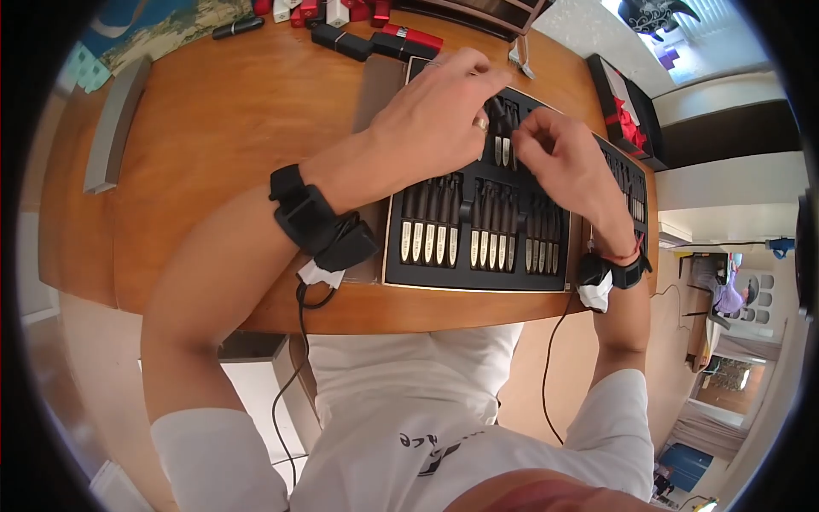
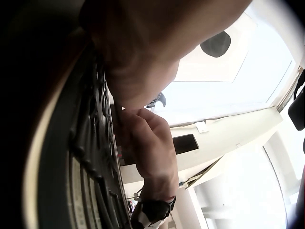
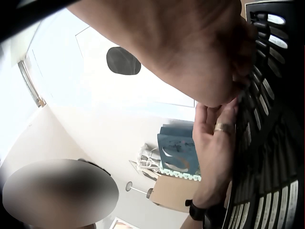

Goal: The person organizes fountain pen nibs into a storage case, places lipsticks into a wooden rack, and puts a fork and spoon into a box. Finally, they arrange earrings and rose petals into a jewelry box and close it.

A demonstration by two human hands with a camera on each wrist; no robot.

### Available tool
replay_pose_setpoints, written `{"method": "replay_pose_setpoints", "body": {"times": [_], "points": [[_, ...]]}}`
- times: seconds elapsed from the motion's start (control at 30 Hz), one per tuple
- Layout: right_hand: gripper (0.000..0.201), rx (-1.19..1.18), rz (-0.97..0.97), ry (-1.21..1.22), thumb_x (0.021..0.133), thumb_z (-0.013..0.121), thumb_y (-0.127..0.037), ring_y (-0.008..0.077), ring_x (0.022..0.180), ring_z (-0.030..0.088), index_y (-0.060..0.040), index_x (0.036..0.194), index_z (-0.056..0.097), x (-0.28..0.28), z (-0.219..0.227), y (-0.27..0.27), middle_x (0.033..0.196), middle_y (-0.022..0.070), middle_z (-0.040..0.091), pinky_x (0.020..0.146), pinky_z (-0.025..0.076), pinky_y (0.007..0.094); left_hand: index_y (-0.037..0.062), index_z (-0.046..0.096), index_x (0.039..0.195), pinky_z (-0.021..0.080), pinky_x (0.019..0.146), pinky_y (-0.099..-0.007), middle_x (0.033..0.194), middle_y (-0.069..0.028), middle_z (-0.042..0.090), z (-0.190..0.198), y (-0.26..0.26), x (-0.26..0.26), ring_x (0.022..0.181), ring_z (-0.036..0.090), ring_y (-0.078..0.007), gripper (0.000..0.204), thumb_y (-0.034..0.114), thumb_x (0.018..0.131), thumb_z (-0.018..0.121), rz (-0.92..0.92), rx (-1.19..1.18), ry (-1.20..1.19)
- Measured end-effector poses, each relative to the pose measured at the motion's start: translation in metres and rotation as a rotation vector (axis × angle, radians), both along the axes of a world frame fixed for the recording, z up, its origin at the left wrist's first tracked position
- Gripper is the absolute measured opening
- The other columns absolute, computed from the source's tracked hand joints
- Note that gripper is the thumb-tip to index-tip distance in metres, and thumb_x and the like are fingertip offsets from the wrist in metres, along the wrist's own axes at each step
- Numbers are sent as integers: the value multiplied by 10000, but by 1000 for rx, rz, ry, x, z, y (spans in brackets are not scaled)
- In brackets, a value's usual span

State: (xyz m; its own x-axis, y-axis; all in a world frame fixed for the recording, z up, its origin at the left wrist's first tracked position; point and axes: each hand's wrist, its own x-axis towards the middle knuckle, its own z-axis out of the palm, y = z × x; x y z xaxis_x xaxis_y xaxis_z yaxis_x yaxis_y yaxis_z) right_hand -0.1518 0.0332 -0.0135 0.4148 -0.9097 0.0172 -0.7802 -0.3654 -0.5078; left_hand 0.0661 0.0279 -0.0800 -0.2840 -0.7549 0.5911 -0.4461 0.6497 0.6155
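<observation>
A black case (image 1: 426, 277) lies on the wooden table, its slots filled with rows of cutlery (image 1: 490, 226) whose silver handle ends show. My left hand (image 1: 435, 119), with a ring on one finger, reaches over the case's upper part, fingertips down among dark pieces. Close to its right, my right hand (image 1: 567, 158) has bent fingers, with thumb and forefinger together right above a few silver ends. In the right wrist view, fingertips of both hands meet the case near its slots. I cannot tell what either hand holds, since the fingers hide it.
More cutlery (image 1: 631, 188) fills a second section at the right. Beyond the case lie a fork (image 1: 522, 60) and several dark and red small boxes (image 1: 341, 41). A box with a red ribbon (image 1: 627, 119) stands at the far right, a grey bar (image 1: 119, 124) at the left.
</observation>
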Motion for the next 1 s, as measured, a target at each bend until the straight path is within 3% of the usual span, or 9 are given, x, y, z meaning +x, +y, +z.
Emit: {"method": "replay_pose_setpoints", "body": {"times": [0.03, 0.1, 0.13, 0.23, 0.33, 0.47, 0.73, 1.0], "points": [[216, 3, -10, -7, 962, 698, -190, 180, 610, 603, 23, 929, 708, 3, 3, 4, 686, 139, 649, 594, 483, 365, -40, 668, 1348, 528, 993, -449, 1294, -199, 640, 0, 0, 0, 1211, 630, -395, 484, -25, 865, 638, -10, 3, -7], [226, -14, -12, 97, 954, 713, -190, 260, 622, 660, 28, 902, 682, 5, 6, 11, 726, 179, 689, 603, 503, 393, -53, 699, 1316, 529, 993, -451, 1293, -186, 654, -2, 1, 0, 1207, 626, -387, 501, -44, 817, 643, 14, -96, -215], [216, -49, -2, 69, 944, 725, -181, 344, 682, 699, 18, 882, 671, 4, 2, 12, 773, 205, 708, 628, 530, 433, -53, 699, 1316, 529, 993, -451, 1293, -186, 654, -4, 1, -1, 1207, 626, -387, 501, -44, 817, 643, 4, -94, -223], [216, -232, 49, 73, 943, 726, -188, 387, 722, 700, 5, 865, 669, -1, -5, 16, 786, 199, 705, 655, 544, 470, -50, 710, 1298, 529, 984, -464, 1268, -185, 666, 0, 1, 0, 1201, 620, -385, 488, -50, 815, 642, -14, -133, -331], [252, -226, 47, 34, 944, 742, -222, 417, 766, 700, 1, 853, 664, -2, -4, 19, 801, 191, 706, 686, 549, 503, -37, 725, 1270, 526, 987, -461, 1253, -175, 673, 4, 3, -3, 1184, 624, -381, 463, -62, 815, 646, -29, -86, -235], [315, -262, 151, 69, 959, 739, -264, 425, 760, 694, 0, 823, 634, -5, -11, 16, 788, 190, 697, 696, 550, 518, -17, 730, 1235, 523, 1001, -440, 1255, -154, 677, 7, 3, -6, 1178, 632, -376, 396, -61, 847, 664, 3, -44, -239], [268, -197, 133, 11, 938, 713, -204, 432, 771, 700, 6, 802, 616, -3, -22, 17, 785, 210, 704, 693, 551, 525, -8, 735, 1212, 529, 1002, -431, 1261, -139, 683, 7, 3, -9, 1190, 639, -354, 327, -28, 888, 694, 31, -66, -238], [233, -159, 102, -75, 937, 715, -187, 433, 815, 707, 12, 854, 630, 0, -21, 17, 846, 206, 721, 732, 553, 532, -14, 752, 1219, 526, 1015, -451, 1262, -156, 673, 9, 5, -5, 1214, 628, -366, 427, -57, 802, 672, -22, -128, -340]]}}
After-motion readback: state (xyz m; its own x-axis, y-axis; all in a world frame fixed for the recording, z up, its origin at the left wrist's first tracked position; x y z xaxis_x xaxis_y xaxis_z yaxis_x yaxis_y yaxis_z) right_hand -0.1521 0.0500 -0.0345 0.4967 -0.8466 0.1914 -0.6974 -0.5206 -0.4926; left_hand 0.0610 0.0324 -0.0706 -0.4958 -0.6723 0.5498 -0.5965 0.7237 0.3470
